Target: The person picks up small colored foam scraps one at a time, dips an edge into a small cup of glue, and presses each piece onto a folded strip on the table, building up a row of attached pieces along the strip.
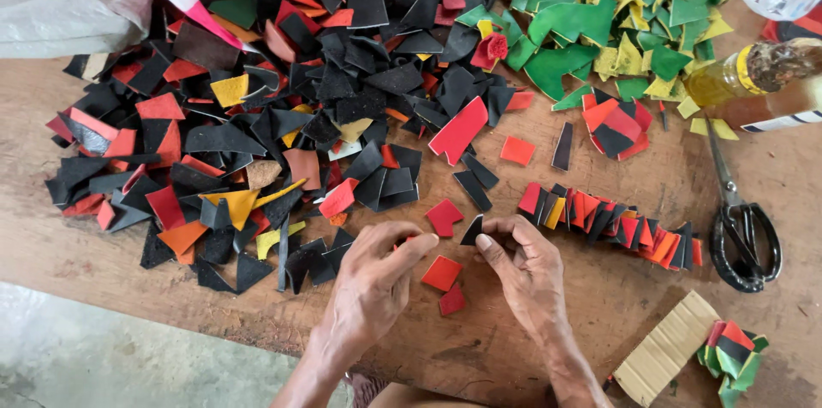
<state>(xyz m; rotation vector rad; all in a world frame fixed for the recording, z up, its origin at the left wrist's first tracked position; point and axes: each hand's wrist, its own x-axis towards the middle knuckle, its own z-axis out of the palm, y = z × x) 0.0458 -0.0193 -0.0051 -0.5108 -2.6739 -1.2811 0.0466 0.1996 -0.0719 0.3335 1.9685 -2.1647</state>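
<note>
My right hand (527, 267) pinches a small black leather scrap (472, 230) between thumb and fingers, just above the wooden table (651, 194). Close to its left, my left hand (377, 275) hovers with curled fingers near loose red scraps (443, 273), and I cannot see anything held in it. A row of overlapped red, black and orange pieces (612, 224) stretches to the right from my right hand. A large heap of black, red and yellow scraps (282, 108) lies beyond both hands.
A pile of green and yellow scraps (616, 14) sits at the back right. Black-handled scissors (741, 228) and a glass bottle (753, 74) lie at the right. A cardboard strip (664, 348) and a small folded bundle (732, 352) are at the front right. Plastic bags fill both back corners.
</note>
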